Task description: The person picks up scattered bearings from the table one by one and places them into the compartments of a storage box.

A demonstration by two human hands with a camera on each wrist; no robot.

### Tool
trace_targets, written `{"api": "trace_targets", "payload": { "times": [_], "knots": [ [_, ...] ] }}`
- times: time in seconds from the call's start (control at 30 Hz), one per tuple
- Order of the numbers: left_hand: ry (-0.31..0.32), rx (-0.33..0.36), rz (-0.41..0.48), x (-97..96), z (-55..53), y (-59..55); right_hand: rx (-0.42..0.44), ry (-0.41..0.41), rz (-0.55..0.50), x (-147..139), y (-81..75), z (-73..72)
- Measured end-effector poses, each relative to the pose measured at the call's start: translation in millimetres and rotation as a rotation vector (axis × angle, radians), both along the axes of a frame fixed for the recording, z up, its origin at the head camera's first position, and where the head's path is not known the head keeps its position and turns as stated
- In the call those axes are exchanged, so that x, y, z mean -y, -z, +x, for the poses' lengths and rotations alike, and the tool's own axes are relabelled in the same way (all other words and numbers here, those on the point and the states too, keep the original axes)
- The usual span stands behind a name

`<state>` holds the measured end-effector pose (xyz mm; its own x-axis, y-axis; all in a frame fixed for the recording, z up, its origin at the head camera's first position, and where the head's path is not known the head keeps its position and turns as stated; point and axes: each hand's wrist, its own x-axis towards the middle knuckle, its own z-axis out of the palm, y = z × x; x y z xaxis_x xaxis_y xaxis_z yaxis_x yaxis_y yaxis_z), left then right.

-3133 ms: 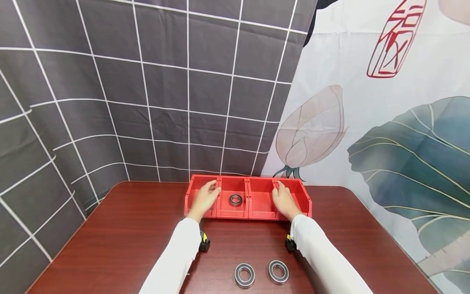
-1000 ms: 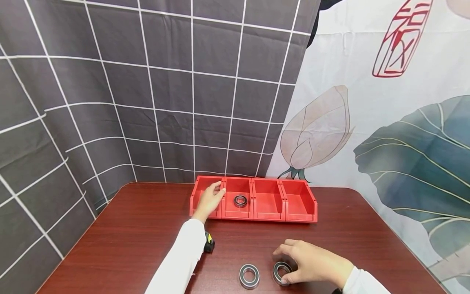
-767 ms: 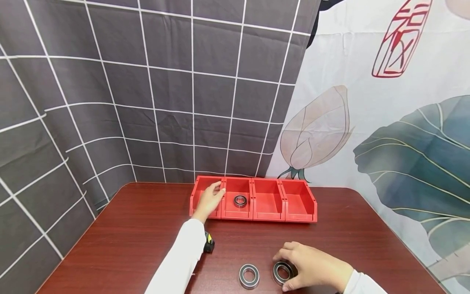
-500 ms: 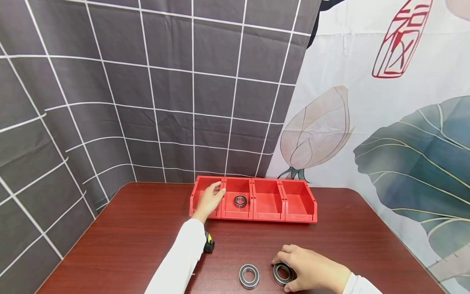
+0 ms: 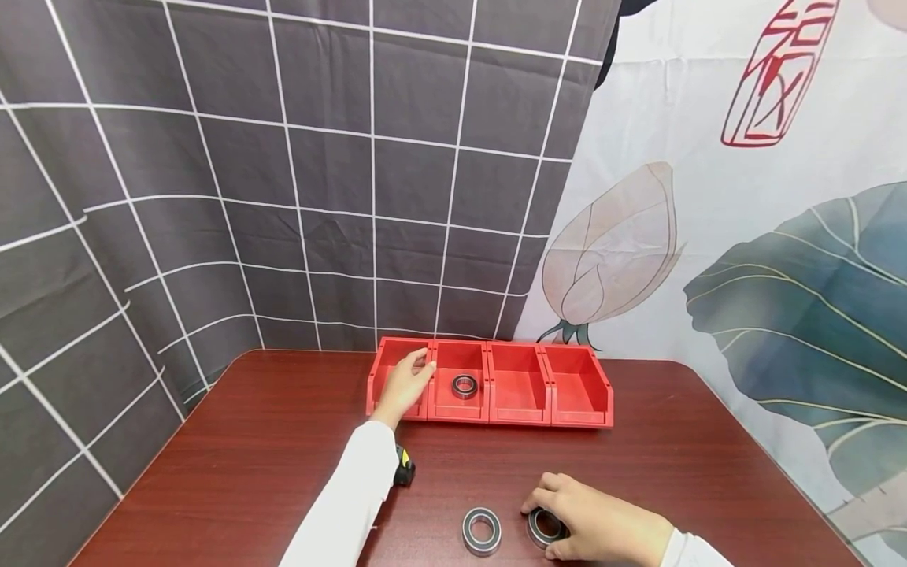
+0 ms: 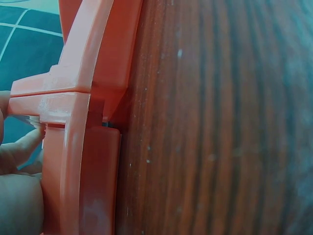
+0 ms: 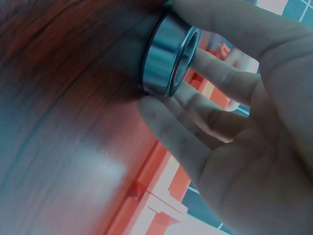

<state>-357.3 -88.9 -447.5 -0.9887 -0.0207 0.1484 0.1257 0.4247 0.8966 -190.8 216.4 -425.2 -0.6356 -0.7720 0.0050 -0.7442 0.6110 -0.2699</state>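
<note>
Low on the right of the head view, my right hand (image 5: 598,521) curls around a ball bearing (image 5: 534,533) on the table. In the right wrist view, thumb and fingertips meet the outer rim of this bearing (image 7: 164,56), which stands close against the wood. My left hand (image 5: 405,386) is at the row of red bins (image 5: 517,386), pinching the divider between the two leftmost compartments. The left wrist view shows its fingers (image 6: 19,152) on the far side of the red plastic wall (image 6: 73,105). A second bearing (image 5: 468,533) lies flat left of the right hand.
Another, smaller-looking bearing (image 5: 464,395) lies in the second compartment from the left. A black and yellow device (image 5: 405,468) sits by the left wrist. Behind the brown table (image 5: 248,441) hang a grey gridded cloth (image 5: 319,181) and a floral-printed cloth (image 5: 638,102).
My right hand has left the right-hand bins and come down to the near bearing, its fingers drawing in around the rim. The left hand stays at the left divider.
</note>
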Motion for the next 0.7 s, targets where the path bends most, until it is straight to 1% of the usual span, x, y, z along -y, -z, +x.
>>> {"api": "trace_targets", "payload": {
  "times": [0.13,0.37,0.5,0.7],
  "knots": [
    [0.000,-0.001,0.001,0.1,0.5,0.1,0.066,0.043,0.002,0.7,-1.4,1.1],
    [-0.002,-0.006,0.006,0.4,0.1,1.9,0.138,0.064,0.004,2.6,-2.4,-0.5],
    [0.000,-0.002,0.010,0.0,0.2,1.8,0.127,0.042,-0.006,3.0,-2.7,-1.5],
    [0.000,0.001,0.006,-0.7,0.1,-0.5,0.036,0.006,-0.044,1.0,-5.8,-6.0]
  ]
}}
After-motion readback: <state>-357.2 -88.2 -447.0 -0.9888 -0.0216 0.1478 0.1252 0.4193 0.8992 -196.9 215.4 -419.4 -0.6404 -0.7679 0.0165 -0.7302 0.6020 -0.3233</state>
